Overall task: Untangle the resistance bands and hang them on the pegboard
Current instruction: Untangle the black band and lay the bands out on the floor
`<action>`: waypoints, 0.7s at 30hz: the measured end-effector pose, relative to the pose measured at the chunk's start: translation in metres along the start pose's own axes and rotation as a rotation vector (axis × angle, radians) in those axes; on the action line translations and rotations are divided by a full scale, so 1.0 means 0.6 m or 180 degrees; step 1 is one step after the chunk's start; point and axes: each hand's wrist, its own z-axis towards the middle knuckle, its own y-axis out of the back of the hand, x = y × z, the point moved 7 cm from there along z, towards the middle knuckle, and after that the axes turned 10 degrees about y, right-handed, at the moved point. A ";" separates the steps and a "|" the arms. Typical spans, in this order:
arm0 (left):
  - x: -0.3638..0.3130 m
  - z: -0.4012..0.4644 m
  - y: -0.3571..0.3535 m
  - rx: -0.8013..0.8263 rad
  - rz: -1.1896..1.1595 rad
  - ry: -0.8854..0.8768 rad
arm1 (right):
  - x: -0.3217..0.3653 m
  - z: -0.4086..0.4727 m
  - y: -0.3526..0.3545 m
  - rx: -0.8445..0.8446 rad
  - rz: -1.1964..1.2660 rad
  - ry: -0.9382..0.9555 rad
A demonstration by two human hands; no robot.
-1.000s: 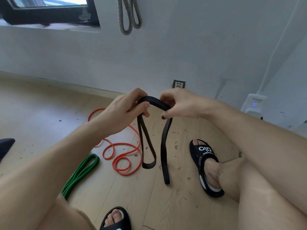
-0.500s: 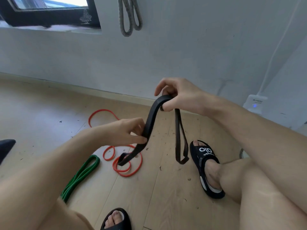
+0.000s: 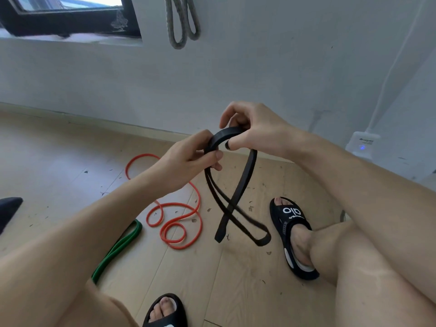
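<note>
I hold a black resistance band [image 3: 238,197] in the air in front of me. My left hand [image 3: 188,159] pinches its top arc on the left and my right hand [image 3: 254,128] grips the same arc on the right. Below my hands the black strands hang down and cross each other above the floor. An orange band [image 3: 174,215] lies coiled in loops on the wooden floor, left of the black one. A green band [image 3: 118,246] lies folded beside it, partly hidden by my left leg. A grey band [image 3: 181,22] hangs on the wall above. No pegboard is in view.
My feet in black slides [image 3: 292,232] rest on the floor at the right and at the bottom [image 3: 165,312]. A white plugged-in device [image 3: 362,143] sits against the wall at the right. A window [image 3: 68,13] is at the top left. Small debris is scattered on the floor.
My left hand rose from lower left up to the top of the black band, close to my right hand. The hanging strands swung and now cross each other.
</note>
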 end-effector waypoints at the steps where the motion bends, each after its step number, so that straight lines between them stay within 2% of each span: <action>1: -0.001 0.000 0.001 0.0015 0.0014 -0.0003 | -0.002 0.000 0.001 -0.0011 -0.0004 -0.0006; 5: 0.003 0.000 0.004 0.0116 -0.0018 0.0058 | -0.007 0.002 -0.002 -0.0004 -0.0096 -0.0002; 12: 0.012 -0.009 0.030 0.0138 0.0039 0.0158 | -0.050 -0.001 -0.015 0.0437 -0.0923 -0.0303; 17: 0.050 -0.006 0.026 0.0422 0.0570 0.0440 | -0.036 -0.004 -0.008 0.0251 -0.0243 -0.0268; 21: 0.058 -0.007 0.018 0.0571 0.0813 0.0445 | -0.007 -0.003 -0.018 0.0338 0.0187 -0.0129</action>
